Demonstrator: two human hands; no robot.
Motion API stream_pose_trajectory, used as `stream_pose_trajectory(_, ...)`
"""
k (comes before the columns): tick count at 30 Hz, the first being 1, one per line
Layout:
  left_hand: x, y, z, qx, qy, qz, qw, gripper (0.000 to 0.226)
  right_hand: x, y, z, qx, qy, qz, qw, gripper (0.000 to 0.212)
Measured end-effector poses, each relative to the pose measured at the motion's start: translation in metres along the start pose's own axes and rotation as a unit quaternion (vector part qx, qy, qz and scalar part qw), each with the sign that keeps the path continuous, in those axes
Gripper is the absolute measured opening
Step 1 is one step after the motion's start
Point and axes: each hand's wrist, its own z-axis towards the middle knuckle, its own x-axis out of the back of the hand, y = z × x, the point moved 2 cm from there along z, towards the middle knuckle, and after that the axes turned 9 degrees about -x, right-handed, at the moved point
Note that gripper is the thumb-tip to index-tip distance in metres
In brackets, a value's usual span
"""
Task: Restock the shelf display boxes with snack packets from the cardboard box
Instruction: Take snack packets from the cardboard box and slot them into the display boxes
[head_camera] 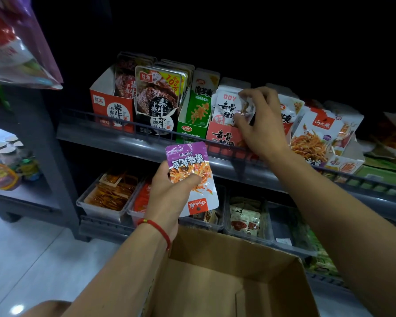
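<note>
My left hand (pixel 167 193) grips a purple-and-white snack packet (pixel 192 177), held upside down in front of the shelf edge. My right hand (pixel 258 120) reaches to the upper shelf and pinches a white packet (pixel 229 106) standing in a red display box (pixel 222 136). Below my arms sits the brown cardboard box (pixel 226 277); its visible inside looks bare. Other display boxes line the upper shelf: a red one (pixel 111 108), a black one (pixel 156 124), a green one (pixel 190 131) and a white-and-red one (pixel 316 136) at the right.
A grey wire rail (pixel 124 120) runs along the upper shelf's front. On the lower shelf stand clear plastic bins (pixel 105 209) with loose packets. A hanging bag (pixel 16 42) is at the top left, with jars (pixel 9 152) on a side shelf.
</note>
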Motion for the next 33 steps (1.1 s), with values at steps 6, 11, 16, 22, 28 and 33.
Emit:
stream_pose_trajectory(6,-0.001,0.001,-0.002,0.005,-0.006,0.005,1.0,0.033,-0.002,0.0,0.003,0.021,-0.012,-0.046,0.999,0.049)
stream_pose_trajectory(11,-0.006,0.004,-0.001,-0.006,-0.037,0.013,0.999,0.04,0.012,-0.012,-0.021,0.068,0.032,-0.026,0.997,0.038)
stream_pose_trajectory(16,-0.02,0.006,-0.007,0.004,-0.054,-0.115,0.992,0.043,0.037,-0.018,-0.081,-0.082,-0.222,0.124,0.964,0.028)
stream_pose_trajectory(22,-0.049,-0.005,-0.025,0.063,-0.107,-0.174,0.977,0.032,0.057,0.018,-0.142,-0.337,-0.269,0.371,0.822,0.026)
stream_pose_trajectory(28,-0.065,-0.013,-0.031,0.075,-0.142,-0.076,0.984,0.026,0.135,0.063,-0.102,-0.239,-0.038,0.267,0.933,0.011)
stream_pose_trajectory(33,-0.069,-0.021,-0.03,0.08,-0.108,-0.031,0.99,0.024,0.193,0.087,-0.045,-0.084,0.065,0.047,0.993,0.019)
